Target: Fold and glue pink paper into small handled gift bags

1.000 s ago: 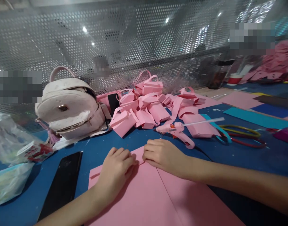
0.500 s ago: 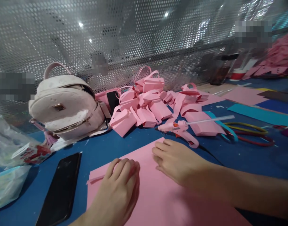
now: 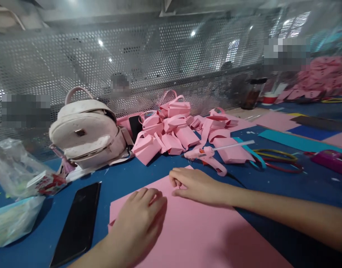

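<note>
A large sheet of pink paper (image 3: 193, 223) lies on the blue table in front of me, with a narrow fold along its far-left edge. My left hand (image 3: 140, 216) is closed over that folded edge, its curled fingers pressing the paper. Near the sheet's far corner, my right hand (image 3: 193, 184) has its fingers bent down onto the same edge, the thumb beside them on the paper. Both sets of fingertips are partly hidden. Just beyond the right hand lies a pink glue gun (image 3: 205, 156) with a clear glue stick in its back.
Several small pink paper bags (image 3: 171, 130) are heaped behind the sheet. A white backpack (image 3: 88, 130) stands at the back left, a black phone (image 3: 77, 223) nearer me. Plastic bags (image 3: 17, 167) lie far left. Teal paper (image 3: 299, 141) and a purple tool (image 3: 331, 162) lie right.
My right hand has slid left along the far edge toward my left hand, its fingers now more bent. My left hand still presses the fold. The camera view has tilted up and shifted.
</note>
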Motion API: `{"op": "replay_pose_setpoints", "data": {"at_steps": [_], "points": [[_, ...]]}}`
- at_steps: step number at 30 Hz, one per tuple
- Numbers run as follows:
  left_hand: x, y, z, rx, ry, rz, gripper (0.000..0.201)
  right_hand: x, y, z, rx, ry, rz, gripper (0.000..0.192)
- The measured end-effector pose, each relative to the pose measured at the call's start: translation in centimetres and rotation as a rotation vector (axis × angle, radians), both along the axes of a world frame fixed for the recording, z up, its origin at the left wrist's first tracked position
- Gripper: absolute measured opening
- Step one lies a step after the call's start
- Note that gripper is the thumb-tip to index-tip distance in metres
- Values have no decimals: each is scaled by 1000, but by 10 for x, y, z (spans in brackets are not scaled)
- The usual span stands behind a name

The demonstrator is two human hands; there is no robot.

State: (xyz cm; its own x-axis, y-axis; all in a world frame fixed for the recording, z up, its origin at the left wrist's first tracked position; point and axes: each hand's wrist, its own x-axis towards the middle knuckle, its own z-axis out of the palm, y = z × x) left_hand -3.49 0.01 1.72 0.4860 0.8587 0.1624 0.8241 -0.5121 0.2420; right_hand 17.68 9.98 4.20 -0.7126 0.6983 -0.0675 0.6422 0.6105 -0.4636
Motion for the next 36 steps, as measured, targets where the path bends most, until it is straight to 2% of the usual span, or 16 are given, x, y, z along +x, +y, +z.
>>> {"op": "replay_pose_setpoints", "data": {"at_steps": [3, 6, 11, 15, 19, 24, 30, 36], "points": [[-13, 12, 15, -265, -257, 63, 29, 1, 2, -1, -50, 38, 0, 14], [-26, 30, 22, -447, -356, 149, 25, 0, 1, 0, -57, 49, 10, 11], [-29, 48, 22, -537, -419, 114, 25, -4, 0, 3, -70, 101, 58, 8], [-23, 46, 27, -616, -470, 62, 47, -9, 5, 9, -80, 242, 82, 6], [-15, 36, 33, -596, -567, 62, 61, -14, 4, 16, -120, 408, 76, 19], [-3, 21, 35, -480, -652, 100, 61, -19, -8, 21, -128, 568, 42, 19], [4, 2, 36, -444, -702, 141, 62, -15, -13, 26, -113, 633, 53, 42], [-3, -12, 29, -496, -730, 167, 62, -8, -9, 33, -107, 651, 48, 44]]}}
